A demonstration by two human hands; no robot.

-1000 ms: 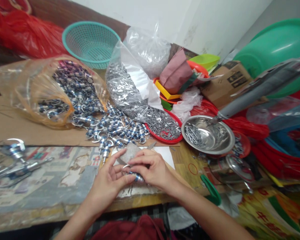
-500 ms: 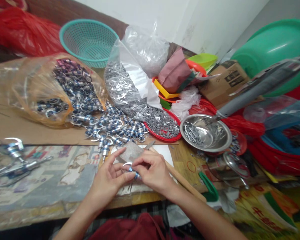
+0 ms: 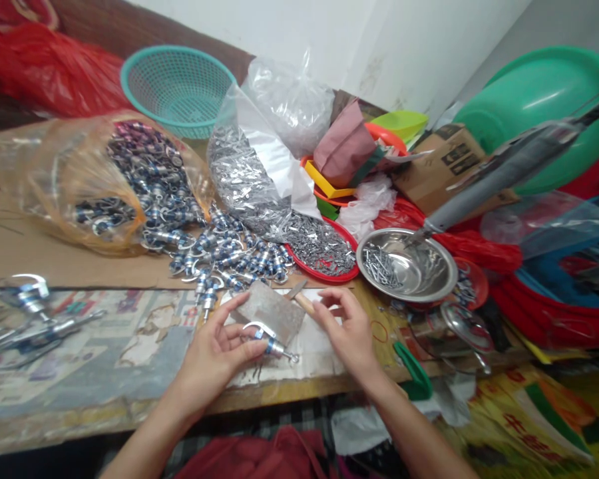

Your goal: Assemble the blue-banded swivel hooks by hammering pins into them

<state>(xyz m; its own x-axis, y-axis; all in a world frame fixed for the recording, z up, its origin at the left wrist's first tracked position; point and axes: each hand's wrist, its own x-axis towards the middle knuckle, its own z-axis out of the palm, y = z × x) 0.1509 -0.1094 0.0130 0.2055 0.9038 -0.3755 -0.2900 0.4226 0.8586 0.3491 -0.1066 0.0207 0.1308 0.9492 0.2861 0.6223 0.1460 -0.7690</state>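
My left hand (image 3: 219,346) pinches a small metal fitting (image 3: 274,347) with blue bands, a curved hook at one end and a small ring at the other. The fitting is held over the near edge of a grey metal block (image 3: 267,309), which lies on a white sheet (image 3: 319,342). To the right, my right hand (image 3: 352,329) is curled around the wooden handle of a hammer (image 3: 305,304). Its narrow grey head rests by the block's upper right corner. The rest of the handle is hidden behind the hand and forearm.
Many similar fittings (image 3: 229,249) spill from an orange plastic bag (image 3: 44,179). A red tray (image 3: 324,276) of small metal pieces and a steel bowl (image 3: 434,289) of pins stand behind the hands. Larger metal pieces (image 3: 34,309) lie at left; a green clamp-like piece (image 3: 419,382) is near the right edge.
My right hand has let go of the fitting and moved right onto the hammer handle, which has turned. The left hand keeps the fitting, whose ring end now shows.
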